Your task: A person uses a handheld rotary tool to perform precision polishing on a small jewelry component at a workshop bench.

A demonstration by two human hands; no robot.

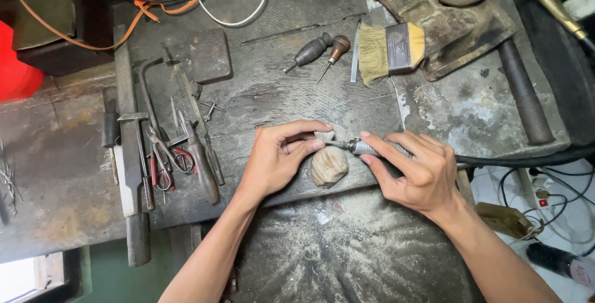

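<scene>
My left hand (279, 157): pinching small pale piece (323, 136) at fingertips, above rounded wooden block (329, 166) on desk (260, 98). My right hand (415, 170): closed round rotary tool (365, 148), tip on piece. Brush (390, 49) beyond right hand. Risk: tip skids into fingers; pinch is slight.

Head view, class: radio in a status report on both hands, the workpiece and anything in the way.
Left hand pinching small pale piece. Right hand gripping rotary handpiece, tip at the piece. Rounded lump just below, between hands. Nothing blocking.
</scene>
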